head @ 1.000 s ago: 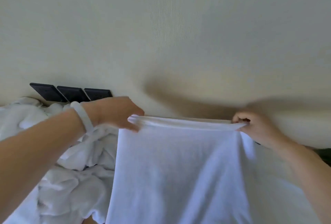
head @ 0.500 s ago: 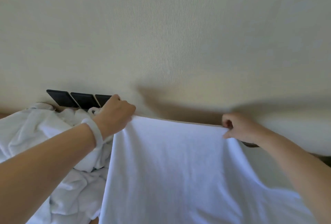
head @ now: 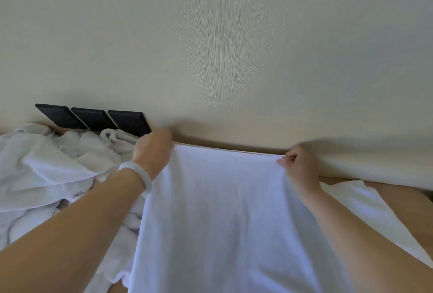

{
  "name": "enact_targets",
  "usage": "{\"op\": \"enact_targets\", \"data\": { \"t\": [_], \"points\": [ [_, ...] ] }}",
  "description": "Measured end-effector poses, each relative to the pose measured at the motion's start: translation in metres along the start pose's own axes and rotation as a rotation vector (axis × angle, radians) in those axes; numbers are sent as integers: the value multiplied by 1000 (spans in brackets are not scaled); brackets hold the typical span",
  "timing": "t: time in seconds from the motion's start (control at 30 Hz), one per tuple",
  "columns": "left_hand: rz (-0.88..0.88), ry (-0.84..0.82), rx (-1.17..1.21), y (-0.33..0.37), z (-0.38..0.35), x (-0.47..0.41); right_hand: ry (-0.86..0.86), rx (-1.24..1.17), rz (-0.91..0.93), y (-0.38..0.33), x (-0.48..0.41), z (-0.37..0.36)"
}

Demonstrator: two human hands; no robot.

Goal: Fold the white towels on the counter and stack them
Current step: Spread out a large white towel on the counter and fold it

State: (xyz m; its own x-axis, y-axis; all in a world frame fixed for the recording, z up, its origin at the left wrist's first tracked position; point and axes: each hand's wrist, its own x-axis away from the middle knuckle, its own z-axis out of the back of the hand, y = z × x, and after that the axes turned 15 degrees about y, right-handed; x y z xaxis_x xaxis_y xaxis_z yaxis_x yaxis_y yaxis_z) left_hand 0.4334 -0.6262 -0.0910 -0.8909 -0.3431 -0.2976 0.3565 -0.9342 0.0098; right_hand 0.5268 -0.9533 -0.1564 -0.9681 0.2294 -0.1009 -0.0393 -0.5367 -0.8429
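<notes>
In the head view we look down on one white towel (head: 210, 222), and we take this towel as our landmark for all places. It lies spread and nearly flat on the surface (head: 412, 203), with its far edge straight along the foot of the wall (head: 234, 46).

The left hand (head: 153, 152) is at the far left corner of the towel. Its fingers are curled over the corner and grasp it, though the fingertips are blurred. On the wrist just behind this hand sits a pale bracelet (head: 138, 173). The right hand (head: 297, 166) is at the far right corner of the towel and pinches the edge between the thumb and the curled fingers.

To the left of the towel, touching its left edge, lies a crumpled pile of white towels (head: 46, 170), and the left forearm passes over it. Beyond the far left corner of the towel, three black plates (head: 93, 118) are fixed on the wall in a row.

To the right of the towel, beside the right forearm, more white cloth (head: 360, 203) lies flat on the brown surface; we cannot tell if it belongs to the same towel or is another one
</notes>
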Motion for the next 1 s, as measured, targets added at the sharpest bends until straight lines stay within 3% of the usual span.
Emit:
{"op": "enact_targets", "data": {
  "t": [0.1, 0.23, 0.33, 0.4, 0.47, 0.53, 0.63, 0.8, 0.9, 1.0],
  "points": [
    [37, 0, 26, -2, -15, 8, -30, 99, 169, 14, 10, -9],
    [40, 16, 88, -4, -35, 20, -137, 58, 279, 29, 25, -12],
    [25, 141, 167, 11, -40, 51, -41, 118, 435, 31, 45, -3],
    [-76, 181, 225, 32, -47, 93, -43, 157, 549, 35, 79, -1],
    [-274, 48, 222, 51, -64, 147, -181, 267, 731, 54, 125, -5],
    [-365, -154, 137, 48, -91, 180, -392, 482, 872, 83, 156, -9],
    [-286, -194, 54, 19, -133, 179, -594, 690, 828, 107, 140, -21],
    [-135, -251, 85, 12, -143, 147, -564, 763, 585, 86, 79, -61],
    [-44, -178, 99, 29, -132, 159, -583, 695, 493, 61, 78, -69],
    [-101, -100, 158, 66, -110, 195, -321, 397, 538, 69, 109, -30]
  ]
}}
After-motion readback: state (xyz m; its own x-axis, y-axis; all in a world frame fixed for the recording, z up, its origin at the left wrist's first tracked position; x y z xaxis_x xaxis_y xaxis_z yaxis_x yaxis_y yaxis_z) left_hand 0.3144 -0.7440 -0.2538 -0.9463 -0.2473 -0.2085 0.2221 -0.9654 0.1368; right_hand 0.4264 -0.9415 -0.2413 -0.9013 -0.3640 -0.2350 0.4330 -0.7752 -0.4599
